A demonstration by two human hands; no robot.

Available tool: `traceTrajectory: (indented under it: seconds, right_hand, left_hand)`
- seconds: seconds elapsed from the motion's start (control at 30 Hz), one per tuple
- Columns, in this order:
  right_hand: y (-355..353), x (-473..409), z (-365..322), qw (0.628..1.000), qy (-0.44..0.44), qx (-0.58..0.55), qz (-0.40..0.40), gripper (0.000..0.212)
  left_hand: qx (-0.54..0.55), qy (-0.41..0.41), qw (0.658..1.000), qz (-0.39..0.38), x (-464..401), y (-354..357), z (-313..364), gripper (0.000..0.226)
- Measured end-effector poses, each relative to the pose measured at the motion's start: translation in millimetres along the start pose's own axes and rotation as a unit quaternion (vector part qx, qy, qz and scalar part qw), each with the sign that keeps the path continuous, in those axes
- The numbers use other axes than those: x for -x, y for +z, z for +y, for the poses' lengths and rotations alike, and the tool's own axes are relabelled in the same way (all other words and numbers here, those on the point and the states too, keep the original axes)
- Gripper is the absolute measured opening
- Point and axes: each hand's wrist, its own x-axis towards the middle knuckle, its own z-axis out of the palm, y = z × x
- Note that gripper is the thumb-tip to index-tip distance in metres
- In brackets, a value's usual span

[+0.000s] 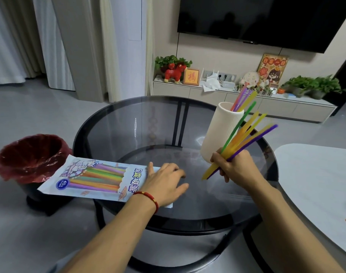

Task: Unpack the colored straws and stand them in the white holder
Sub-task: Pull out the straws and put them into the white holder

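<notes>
Several straws (245, 137) fan out of the right hand (234, 164), whose fingers are curled tight around their lower ends, just beside the white holder (219, 133).
A few more straws (244, 97) already lean in the holder on the glass table (148, 123); its base is hidden behind the fist. The left hand (166, 182) lies flat, fingers slightly spread, covering the packet (93, 178) end, with a red-lined bin (28, 156) behind.
</notes>
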Motion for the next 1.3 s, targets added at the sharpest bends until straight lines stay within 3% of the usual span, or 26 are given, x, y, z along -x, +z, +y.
traceTrajectory:
  seconds: [0.1,0.27,0.37,0.5,0.6,0.7,0.87,0.97,1.2,1.3]
  right_hand:
    - [4.4,3.9,-1.4,1.0,-0.005,0.002,-0.002,0.026]
    - [-9.1,1.9,-15.3,0.983,0.03,-0.139,0.117,0.022]
    - [-36.2,-14.9,-34.1,0.949,0.031,-0.239,0.201,0.02]
    - [-72.5,-47.1,-55.8,0.897,0.03,-0.326,0.295,0.016]
    - [-84.5,-68.6,-61.9,0.91,0.018,-0.265,0.319,0.022]
    - [-91.9,-88.6,-66.0,0.936,0.015,-0.121,0.33,0.028]
    - [-96.9,-107.2,-76.1,0.973,0.088,0.022,0.21,0.025]
    - [-96.1,-107.8,-79.8,0.977,0.108,0.028,0.185,0.037]
    - [-95.5,-99.3,-83.7,0.968,0.069,-0.019,0.241,0.058]
    - [-93.1,-93.7,-81.6,0.956,-0.004,0.028,0.293,0.047]
  left_hand:
    - [0.03,-0.01,0.999,0.001,-1.4,0.9,5.2,0.038]
    - [0.138,-0.001,0.987,0.083,-3.7,-4.0,14.0,0.029]
    - [0.188,0.016,0.968,0.163,-4.9,-10.6,14.8,0.024]
    - [0.185,0.016,0.967,0.174,-2.2,-13.6,12.9,0.023]
    - [0.178,0.011,0.97,0.168,-1.0,-13.2,11.5,0.023]
    - [0.18,0.003,0.969,0.168,-1.0,-13.2,10.4,0.023]
    - [0.173,0.002,0.971,0.166,-1.9,-14.5,9.9,0.024]
    - [0.169,0.0,0.972,0.164,-1.2,-15.1,8.7,0.024]
    - [0.166,-0.009,0.973,0.161,-0.6,-14.1,4.3,0.023]
    - [0.162,-0.009,0.973,0.164,-0.2,-13.7,2.6,0.024]
